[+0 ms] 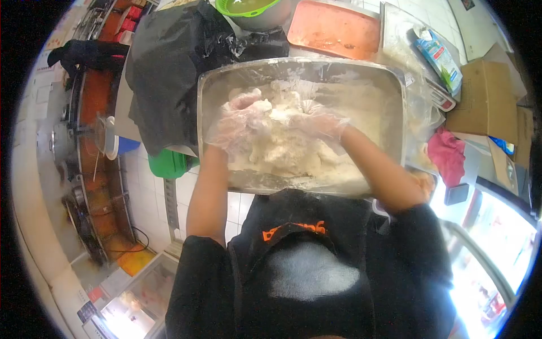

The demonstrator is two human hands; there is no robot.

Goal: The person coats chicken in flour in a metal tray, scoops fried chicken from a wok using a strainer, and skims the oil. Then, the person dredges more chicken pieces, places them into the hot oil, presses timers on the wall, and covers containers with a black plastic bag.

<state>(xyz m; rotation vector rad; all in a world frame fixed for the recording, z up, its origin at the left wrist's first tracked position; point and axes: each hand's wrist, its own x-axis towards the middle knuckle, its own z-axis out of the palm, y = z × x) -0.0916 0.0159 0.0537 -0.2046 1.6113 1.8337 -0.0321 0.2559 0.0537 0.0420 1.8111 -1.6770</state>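
At the frame's centre, a floury mass (285,148) is kept in by a metal tray's (395,127) walls (presumably against spilling). It is touched by the gloved left hand (240,120) and right hand (319,120); whether their fingers are clamped cannot be told.

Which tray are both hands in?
The big metal tray, dusted white inside; the orange tray sits beyond its far rim, untouched.

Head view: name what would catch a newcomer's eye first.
Likely the left hand and right hand, both in clear gloves, amid white floury stuff in the large metal tub at centre. Next, the white patch on the black clothing below, then the orange tray beyond the tub.
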